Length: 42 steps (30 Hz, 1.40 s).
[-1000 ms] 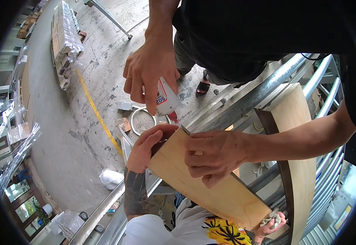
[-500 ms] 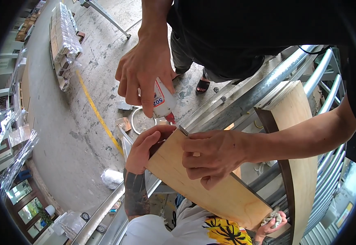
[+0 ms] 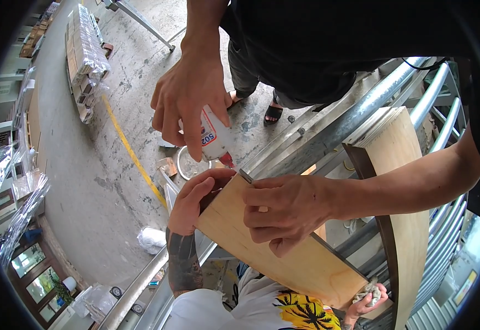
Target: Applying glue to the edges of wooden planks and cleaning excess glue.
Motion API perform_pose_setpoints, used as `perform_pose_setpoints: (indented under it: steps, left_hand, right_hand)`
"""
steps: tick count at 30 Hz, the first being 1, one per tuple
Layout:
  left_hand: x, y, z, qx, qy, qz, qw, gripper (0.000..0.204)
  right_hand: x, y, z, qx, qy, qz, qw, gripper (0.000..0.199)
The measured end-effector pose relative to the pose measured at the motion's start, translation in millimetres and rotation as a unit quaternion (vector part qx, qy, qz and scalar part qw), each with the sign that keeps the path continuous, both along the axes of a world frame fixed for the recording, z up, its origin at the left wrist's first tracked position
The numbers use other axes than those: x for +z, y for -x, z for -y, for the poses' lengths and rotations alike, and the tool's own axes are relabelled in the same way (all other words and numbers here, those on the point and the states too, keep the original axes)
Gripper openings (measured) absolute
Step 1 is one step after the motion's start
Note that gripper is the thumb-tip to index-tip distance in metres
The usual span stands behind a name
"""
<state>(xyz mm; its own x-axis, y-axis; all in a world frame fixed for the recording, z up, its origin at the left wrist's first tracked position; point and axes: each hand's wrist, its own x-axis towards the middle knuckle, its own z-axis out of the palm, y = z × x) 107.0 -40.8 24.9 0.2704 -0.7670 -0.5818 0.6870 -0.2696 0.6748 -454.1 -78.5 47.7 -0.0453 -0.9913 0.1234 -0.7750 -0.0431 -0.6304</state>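
Note:
My left hand point(image 3: 187, 203), on a tattooed forearm, grips the upper left end of a pale plywood panel point(image 3: 284, 247); some of its fingers are hidden behind that end. At the panel's lower right corner, my right hand point(image 3: 377, 297) is closed around a crumpled greyish rag point(image 3: 366, 297). A co-worker in black stands opposite. One of the co-worker's hands point(image 3: 187, 104) tilts a white squeeze bottle point(image 3: 215, 137), its red nozzle close above the panel's top corner. Their other hand point(image 3: 284, 209) pinches a thin dark strip point(image 3: 245, 176) at the panel's edge.
Another curved panel with a dark edge point(image 3: 385, 231) leans on metal tubes point(image 3: 372, 107) at the right. A metal rail point(image 3: 135, 291) runs at lower left. Wrapped stacked goods point(image 3: 86, 60) and a yellow floor line point(image 3: 127, 146) lie to the left.
The co-worker's bottle hand has shifted slightly left, the nozzle staying near the panel's corner. My hands and the panel have barely moved.

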Motion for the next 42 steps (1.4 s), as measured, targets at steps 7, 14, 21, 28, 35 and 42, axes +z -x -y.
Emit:
perform_pose_setpoints:
  steps: [7, 14, 21, 28, 35, 42]
  left_hand:
    - [0, 1, 1, 0.014, -0.023, -0.003, 1.000, 0.043]
    - [3, 1, 3, 0.008, -0.029, 0.002, 1.000, 0.044]
    - [2, 1, 2, 0.015, -0.026, -0.001, 1.000, 0.043]
    - [1, 0, 1, 0.010, -0.015, 0.002, 1.000, 0.043]
    - [-2, 0, 0, 0.012, -0.020, -0.001, 1.000, 0.044]
    - [-4, 0, 0, 0.016, -0.008, -0.006, 1.000, 0.044]
  right_hand:
    - [1, -2, 0, -0.008, 0.001, -0.008, 1.000, 0.032]
    - [4, -9, 2, -0.021, -0.001, -0.009, 1.000, 0.034]
    - [0, 2, -1, -0.017, 0.005, -0.008, 1.000, 0.033]
    - [-3, 7, -2, -0.018, 0.004, 0.004, 1.000, 0.033]
    - [1, -1, -1, -0.016, -0.006, -0.001, 1.000, 0.031]
    - [1, -3, 0, -0.017, 0.002, -0.002, 1.000, 0.031]
